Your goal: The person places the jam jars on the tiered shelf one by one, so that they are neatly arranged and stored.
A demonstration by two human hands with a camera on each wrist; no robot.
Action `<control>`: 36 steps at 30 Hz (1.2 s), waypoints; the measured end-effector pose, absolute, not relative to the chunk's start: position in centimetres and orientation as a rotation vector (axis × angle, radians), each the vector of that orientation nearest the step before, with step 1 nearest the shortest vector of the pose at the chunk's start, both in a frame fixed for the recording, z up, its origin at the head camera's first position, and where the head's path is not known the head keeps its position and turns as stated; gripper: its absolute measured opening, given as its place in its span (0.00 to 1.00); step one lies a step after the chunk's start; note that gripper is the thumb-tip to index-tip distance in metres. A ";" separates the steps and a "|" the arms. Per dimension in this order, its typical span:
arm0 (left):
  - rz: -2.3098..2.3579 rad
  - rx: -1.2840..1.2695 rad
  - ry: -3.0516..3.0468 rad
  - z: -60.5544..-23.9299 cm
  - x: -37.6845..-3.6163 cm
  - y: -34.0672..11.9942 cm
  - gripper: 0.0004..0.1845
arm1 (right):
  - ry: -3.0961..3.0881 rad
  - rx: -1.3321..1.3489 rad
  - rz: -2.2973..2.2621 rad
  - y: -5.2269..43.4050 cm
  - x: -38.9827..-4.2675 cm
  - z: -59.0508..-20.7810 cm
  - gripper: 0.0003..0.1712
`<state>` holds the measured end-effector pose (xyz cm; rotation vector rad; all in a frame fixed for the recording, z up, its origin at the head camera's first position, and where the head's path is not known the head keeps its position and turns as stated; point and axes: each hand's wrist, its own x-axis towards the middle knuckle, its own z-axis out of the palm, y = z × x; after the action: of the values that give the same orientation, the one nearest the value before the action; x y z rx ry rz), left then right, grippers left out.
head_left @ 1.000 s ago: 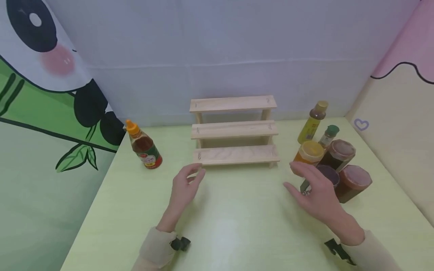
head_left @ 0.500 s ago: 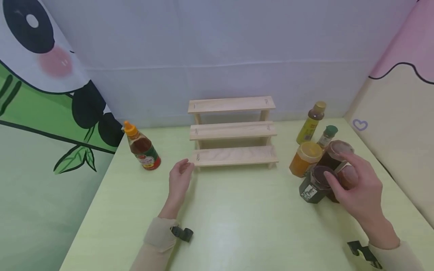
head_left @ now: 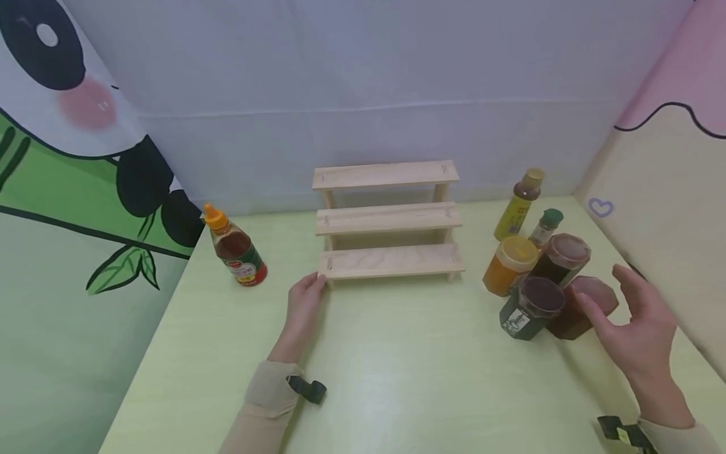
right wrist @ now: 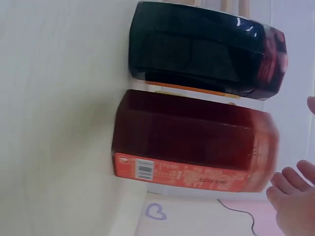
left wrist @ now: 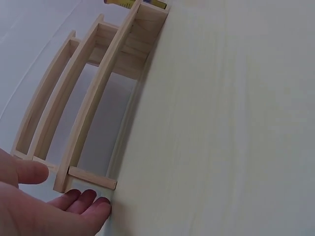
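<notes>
In the head view my left hand [head_left: 304, 306] is at the left front corner of a three-tier wooden rack [head_left: 391, 260]. The left wrist view shows its fingertips [left wrist: 101, 206] by the rack's end piece, the thumb spread apart; whether they touch is unclear. My right hand [head_left: 643, 325] is beside a reddish-brown jar [head_left: 590, 309], thumb and fingers spread, not gripping it. In the right wrist view that jar, with a red barcode label, stands beside a dark jar [right wrist: 202, 46], and the fingers [right wrist: 290, 179] are near its lid end.
Around the reddish jar stand a dark jar with a white label [head_left: 530, 309], another dark jar [head_left: 561, 258], an orange jar [head_left: 510, 265], a small green-capped bottle [head_left: 546, 227] and a yellow-labelled bottle [head_left: 517, 205]. An orange-capped sauce bottle [head_left: 238, 249] stands left of the rack.
My right hand has moved right, from in front of the jars, over them, to the right side of the reddish-brown jar. My left hand has come to the rack's left front corner.
</notes>
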<state>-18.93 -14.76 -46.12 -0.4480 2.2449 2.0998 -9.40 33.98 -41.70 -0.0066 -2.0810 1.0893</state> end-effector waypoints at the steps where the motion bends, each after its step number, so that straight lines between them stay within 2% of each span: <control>1: 2.101 -0.456 2.238 -46.2 -19.0 -14.9 0.21 | -2.087 -0.043 1.129 34.0 -9.4 -41.8 0.38; 8: 2.065 -0.428 2.214 -46.6 -19.6 -15.4 0.21 | -2.161 -0.208 1.318 34.5 -9.1 -42.9 0.44; 17: 2.106 -0.391 2.151 -47.1 -19.9 -15.6 0.20 | -2.350 -0.163 1.407 35.5 -8.8 -44.4 0.47; 27: 2.132 -0.421 2.143 -47.3 -19.8 -15.3 0.19 | -2.377 -0.158 1.550 36.0 -9.0 -45.2 0.43; 36: 2.129 -0.387 2.162 -47.3 -19.6 -15.5 0.20 | -2.498 -0.158 1.478 36.3 -9.0 -45.6 0.41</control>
<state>-19.63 -15.45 -47.30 -0.3870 2.1625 2.1290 -8.96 36.28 -45.60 -0.1582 -2.4978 1.4783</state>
